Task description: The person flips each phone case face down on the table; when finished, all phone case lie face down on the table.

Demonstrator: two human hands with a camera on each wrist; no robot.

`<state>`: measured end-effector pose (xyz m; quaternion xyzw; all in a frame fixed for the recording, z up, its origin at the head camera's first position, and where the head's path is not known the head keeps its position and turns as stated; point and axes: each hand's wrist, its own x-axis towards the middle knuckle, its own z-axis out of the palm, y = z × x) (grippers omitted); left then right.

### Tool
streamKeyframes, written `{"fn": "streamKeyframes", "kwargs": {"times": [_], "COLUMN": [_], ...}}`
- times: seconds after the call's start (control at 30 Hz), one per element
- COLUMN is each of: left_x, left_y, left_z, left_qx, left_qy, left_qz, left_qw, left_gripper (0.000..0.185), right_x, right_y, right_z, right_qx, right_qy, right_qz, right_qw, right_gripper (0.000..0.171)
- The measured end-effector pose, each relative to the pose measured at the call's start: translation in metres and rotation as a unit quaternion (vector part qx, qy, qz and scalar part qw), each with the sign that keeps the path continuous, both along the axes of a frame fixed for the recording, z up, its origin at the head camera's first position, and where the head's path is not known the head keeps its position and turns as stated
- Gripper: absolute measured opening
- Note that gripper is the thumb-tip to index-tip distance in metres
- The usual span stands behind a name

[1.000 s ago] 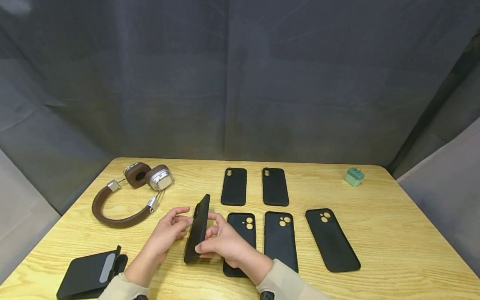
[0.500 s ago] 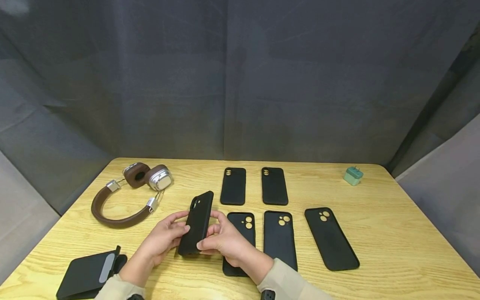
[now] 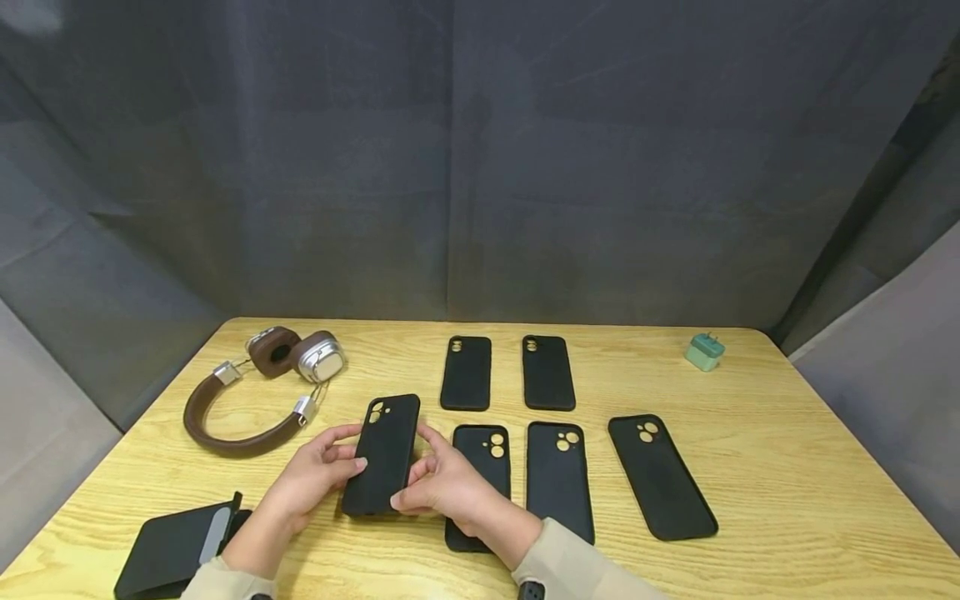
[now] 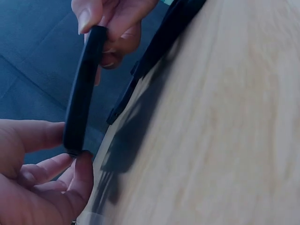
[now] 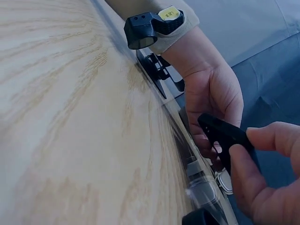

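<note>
A black phone case [image 3: 386, 458] with camera cutouts is held up over the table, tilted, its back towards the head camera. My left hand [image 3: 311, 475] pinches its left edge, thumb on the back. At the lower right edge, my right hand [image 3: 442, 487] grips it between thumb and fingers. The left wrist view shows the case [image 4: 83, 93] edge-on between both hands, above the wood. Wood shows through the cutouts. Below my right forearm lies another black case [image 3: 480, 454], partly covered by that hand.
More black cases lie flat: two at the back, one [image 3: 467, 375] left of the other [image 3: 549, 375], and two at the right [image 3: 558, 475], one slanted [image 3: 663, 479]. Brown headphones [image 3: 243, 446] lie at the left, a black folding stand [image 3: 168, 546] front left, a green charger plug [image 3: 705, 353] back right.
The held case has turned from nearly edge-on to show its back, and moved slightly left and lower. My left hand has shifted left with it; the right has barely moved.
</note>
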<state>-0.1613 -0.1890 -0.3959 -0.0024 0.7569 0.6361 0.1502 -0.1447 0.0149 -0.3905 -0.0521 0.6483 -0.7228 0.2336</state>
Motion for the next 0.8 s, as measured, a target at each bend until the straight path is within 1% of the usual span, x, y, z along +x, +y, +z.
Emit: {"fn": "streamKeyframes", "kwargs": {"times": [0.2,0.33,0.5,0.67,0.8], "left_x": [0.003,0.004,0.003,0.003,0.003], "left_y": [-0.001,-0.001,0.001,0.005,0.01], "left_z": [-0.002,-0.003,-0.007,-0.009,-0.008], "left_qx": [-0.048,-0.07,-0.094,-0.115,-0.144], "left_qy": [-0.007,-0.001,0.01,0.021,0.03], "left_qz": [-0.002,-0.002,-0.001,0.009,0.016], "left_qw": [0.9988,0.9976,0.9955,0.9931,0.989], "left_gripper": [0.053,0.052,0.049,0.049,0.049], "right_x": [0.001,0.001,0.001,0.001,0.001], "right_y": [-0.001,-0.002,-0.005,-0.009,-0.011], "right_z": [-0.001,-0.003,-0.004,-0.004,-0.005], "right_qx": [0.06,0.113,0.191,0.224,0.267], "right_qy": [0.003,0.012,0.041,0.051,0.077], "right_qz": [0.024,0.036,0.046,0.061,0.062], "right_qw": [0.998,0.993,0.98,0.971,0.959], "right_gripper": [0.1,0.102,0.104,0.104,0.103]}}
